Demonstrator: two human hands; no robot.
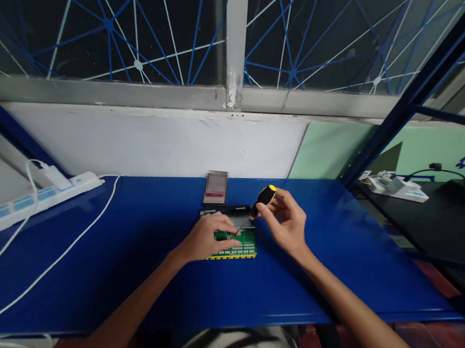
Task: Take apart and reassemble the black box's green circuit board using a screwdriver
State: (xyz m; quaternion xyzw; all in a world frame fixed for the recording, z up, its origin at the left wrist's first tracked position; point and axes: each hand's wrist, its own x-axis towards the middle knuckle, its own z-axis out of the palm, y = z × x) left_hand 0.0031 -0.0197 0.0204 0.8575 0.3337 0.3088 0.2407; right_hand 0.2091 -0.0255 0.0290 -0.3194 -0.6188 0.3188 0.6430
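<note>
A green circuit board (pixel 249 244) with a yellow strip along its near edge lies on the blue table, at a black case or tray (pixel 241 217). My left hand (pixel 209 236) rests over the board's left part, its thumb and fingers stretched out and apart, covering that side. Between finger and thumb, the shaft tip of a black and yellow screwdriver (pixel 266 195) comes down at the board; whether it touches a screw is too small to tell. My right hand (pixel 287 222) pinches the screwdriver's handle, which tilts up to the right.
Behind the board a phone (pixel 215 189) leans upright, its screen partly blurred. A white power strip (pixel 38 202) sits at the left, its white cable (pixel 80 238) running across the blue table (pixel 130 274). Blue frame posts stand at both sides; another power strip (pixel 399 187) lies on a dark table at right.
</note>
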